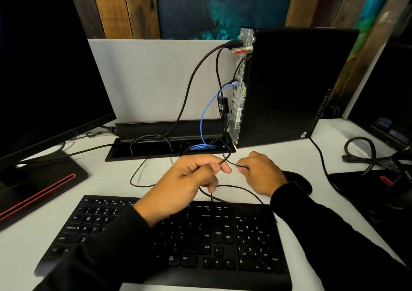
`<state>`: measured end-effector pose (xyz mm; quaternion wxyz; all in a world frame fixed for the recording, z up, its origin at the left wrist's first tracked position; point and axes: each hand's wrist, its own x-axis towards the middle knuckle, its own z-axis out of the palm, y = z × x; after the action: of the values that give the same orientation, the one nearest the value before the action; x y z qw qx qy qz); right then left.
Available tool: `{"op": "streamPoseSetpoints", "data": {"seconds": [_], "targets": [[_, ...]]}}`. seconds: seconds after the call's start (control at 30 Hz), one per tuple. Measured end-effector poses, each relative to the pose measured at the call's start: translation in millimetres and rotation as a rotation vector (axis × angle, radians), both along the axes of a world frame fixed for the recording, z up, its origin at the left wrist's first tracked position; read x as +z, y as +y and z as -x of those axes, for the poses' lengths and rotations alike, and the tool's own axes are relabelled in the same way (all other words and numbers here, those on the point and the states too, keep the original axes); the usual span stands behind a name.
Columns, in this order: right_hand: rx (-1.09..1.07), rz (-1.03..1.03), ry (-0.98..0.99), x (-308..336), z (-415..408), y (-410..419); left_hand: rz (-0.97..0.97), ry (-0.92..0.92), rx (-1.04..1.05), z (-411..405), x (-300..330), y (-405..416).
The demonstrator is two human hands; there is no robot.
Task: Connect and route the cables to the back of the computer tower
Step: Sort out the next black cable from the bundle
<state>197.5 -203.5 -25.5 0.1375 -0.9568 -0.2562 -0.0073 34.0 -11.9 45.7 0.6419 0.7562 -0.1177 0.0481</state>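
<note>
- Monitor (44,67), 1 in full view, dark screen, on a black stand w/ red stripe, at desk's (107,174) left edge.
- Cable tray (169,150), black, lid up, sunk in desk along the back edge; coiled black + blue slack lies inside.
- Thin black cable (142,177): slim, matte, 1 cable as far as I can tell; loops on desk left of the hands, long run roughly left-right through both hands, slack sagging onto keyboard's back edge.
- Left hand (189,179) over desk middle, just behind the keyboard: fingers curled, thumb + forefinger pinching the thin black cable.
- Keyboard (174,241), 1, black, full size, at desk's front edge under both sleeves.
- Blue cable (206,112), 1, plugged into tower's rear, drops in a curve down into the tray.
- Thick black cables (196,76), 2 countable, run from the top of the rear panel down to the tray; 1 carries a small black box midway.
- Right hand (260,172) right of the left one, fingers curled, gripping the same cable; tip hidden, can't tell which end.
- Mouse (296,181), black, partly behind right hand.
- Tower (289,85), 1, black, upright at desk's back edge, right of centre; metal rear panel faces left.
- Cable bundle (365,154), black, coiled at desk's right edge.
</note>
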Motion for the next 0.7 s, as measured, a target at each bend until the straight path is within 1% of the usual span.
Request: {"op": "streamPoseSetpoints", "data": {"seconds": [0.07, 0.13, 0.2, 0.23, 0.3, 0.33, 0.37, 0.4, 0.47, 0.53, 0.57, 0.6, 0.63, 0.67, 0.7], "targets": [[-0.094, 0.011, -0.051, -2.7, -6.2, -7.0, 0.040, -0.031, -0.033, 4.1, 1.6, -7.8], [-0.214, 0.053, -0.089, 1.2, -9.2, -14.3, -0.016, -0.058, -0.026, 6.9, 1.5, -15.3], [-0.205, 0.092, -0.118, 7.7, -7.1, -18.6, -0.073, -0.076, 0.006, 5.8, -0.4, -21.8], [-0.104, 0.027, -0.119, 10.8, -5.3, -18.4, -0.074, -0.070, 0.015, 4.2, -0.9, -24.8], [0.188, -0.261, -0.076, 26.2, 7.5, -11.2, -0.067, -0.066, 0.011, 1.4, -0.4, -33.7], [0.345, -0.392, -0.019, 32.8, 14.5, -6.0, -0.100, -0.078, -0.005, 2.3, -0.2, -39.0], [0.458, -0.506, 0.005, 37.3, 20.6, 0.6, -0.151, -0.097, -0.030, 4.0, -1.8, -43.6], [0.492, -0.559, -0.029, 41.2, 29.1, 6.7, -0.187, -0.122, -0.064, 6.9, -2.6, -48.8], [0.499, -0.706, -0.053, 48.5, 38.5, 15.1, -0.203, -0.167, -0.057, 10.3, -5.1, -50.4], [0.394, -0.896, 0.076, 55.0, 42.5, 15.2, -0.174, -0.199, 0.074, 3.4, -8.6, -37.7], [0.335, -0.944, 0.080, 57.0, 41.3, 13.6, -0.169, -0.214, 0.143, -4.2, -10.5, -27.2], [0.309, -0.915, 0.008, 57.7, 42.2, 13.8, -0.192, -0.221, 0.201, -13.7, -14.0, -13.8], [0.293, -0.866, -0.076, 56.9, 43.6, 16.1, -0.257, -0.215, 0.255, -22.3, -17.4, 1.7], [0.293, -0.841, -0.144, 59.4, 45.7, 17.8, -0.348, -0.191, 0.286, -31.7, -21.6, 17.1], [0.295, -0.857, -0.196, 63.9, 47.8, 19.4, -0.394, -0.136, 0.307, -38.3, -26.6, 32.4]]}}
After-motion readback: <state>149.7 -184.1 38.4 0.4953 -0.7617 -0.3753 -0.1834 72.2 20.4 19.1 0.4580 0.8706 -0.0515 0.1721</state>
